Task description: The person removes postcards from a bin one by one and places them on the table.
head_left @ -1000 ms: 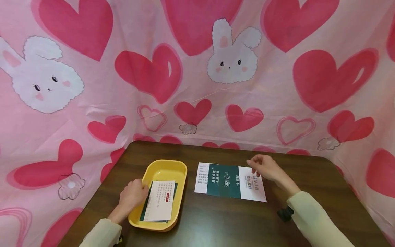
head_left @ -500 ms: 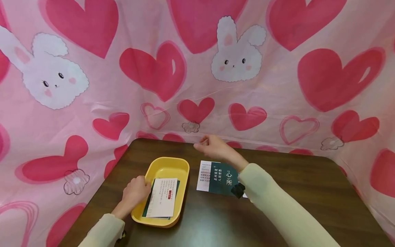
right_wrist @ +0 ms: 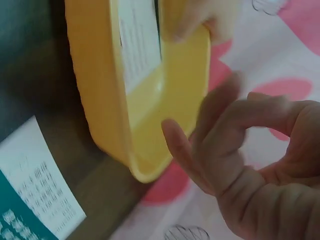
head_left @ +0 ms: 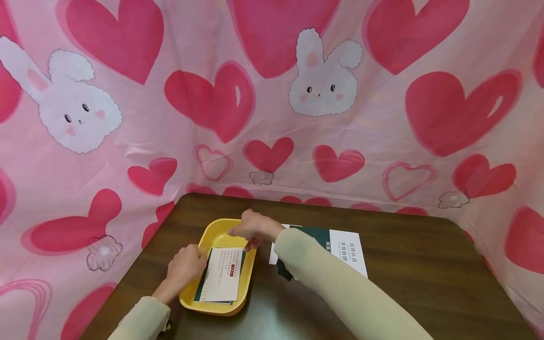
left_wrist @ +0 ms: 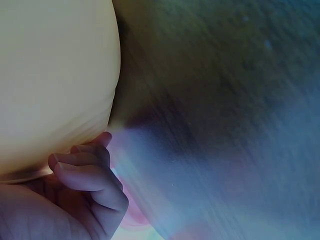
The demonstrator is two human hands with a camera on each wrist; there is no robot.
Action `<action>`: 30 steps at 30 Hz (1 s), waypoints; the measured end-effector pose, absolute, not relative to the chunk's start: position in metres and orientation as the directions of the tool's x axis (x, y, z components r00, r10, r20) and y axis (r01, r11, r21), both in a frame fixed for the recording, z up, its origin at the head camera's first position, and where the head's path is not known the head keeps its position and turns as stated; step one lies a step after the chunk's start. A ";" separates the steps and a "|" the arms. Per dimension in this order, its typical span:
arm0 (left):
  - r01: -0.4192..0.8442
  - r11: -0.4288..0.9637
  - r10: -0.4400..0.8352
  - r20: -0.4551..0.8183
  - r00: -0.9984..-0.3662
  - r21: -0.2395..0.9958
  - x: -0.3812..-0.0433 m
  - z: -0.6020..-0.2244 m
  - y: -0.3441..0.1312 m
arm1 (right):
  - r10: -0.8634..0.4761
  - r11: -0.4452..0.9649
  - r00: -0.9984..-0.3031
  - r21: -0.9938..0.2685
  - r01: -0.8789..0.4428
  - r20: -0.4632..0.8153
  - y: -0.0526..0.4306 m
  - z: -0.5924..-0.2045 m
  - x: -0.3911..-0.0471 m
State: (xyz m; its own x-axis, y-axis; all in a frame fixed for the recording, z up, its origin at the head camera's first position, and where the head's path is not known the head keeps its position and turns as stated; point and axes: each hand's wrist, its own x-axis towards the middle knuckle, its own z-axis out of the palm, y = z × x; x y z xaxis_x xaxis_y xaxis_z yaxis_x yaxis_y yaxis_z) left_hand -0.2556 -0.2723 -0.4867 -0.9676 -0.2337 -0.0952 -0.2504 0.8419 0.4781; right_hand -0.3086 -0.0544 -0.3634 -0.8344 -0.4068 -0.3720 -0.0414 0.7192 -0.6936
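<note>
Over tray [head_left: 217, 237], right hand [head_left: 255, 228]: newly arrived; fingers loosely bent, holding nothing.
Left hand [head_left: 184, 267]: gripping tray rim.
Cards [head_left: 221, 278] inside: now probably within right hand's reach.

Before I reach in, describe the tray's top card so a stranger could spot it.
On the dark wooden table, find the yellow tray that the left hand grips. Inside, the top card is white with printed text. A small red block sets it apart from the green card peeking out beneath.

Head view: forward, down at table [head_left: 403, 264]; 2 wrist views: close; head, right wrist share tray [head_left: 212, 308].
</note>
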 end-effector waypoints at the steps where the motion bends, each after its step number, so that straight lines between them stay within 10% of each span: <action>1: -0.248 0.840 -0.232 -0.095 -0.968 0.482 -0.255 -0.486 -0.273 | -0.399 0.728 -0.826 -0.685 -0.023 -0.398 -0.058 -0.366 -0.307; 12: -0.258 0.831 -0.228 -0.121 -0.966 0.492 -0.254 -0.484 -0.272 | -0.297 0.874 -0.750 -0.485 0.036 -0.591 -0.095 -0.386 -0.283; 30: -0.248 0.848 -0.217 -0.121 -0.969 0.467 -0.256 -0.482 -0.275 | -0.160 0.909 -0.873 -0.414 0.053 -0.461 -0.123 -0.436 -0.265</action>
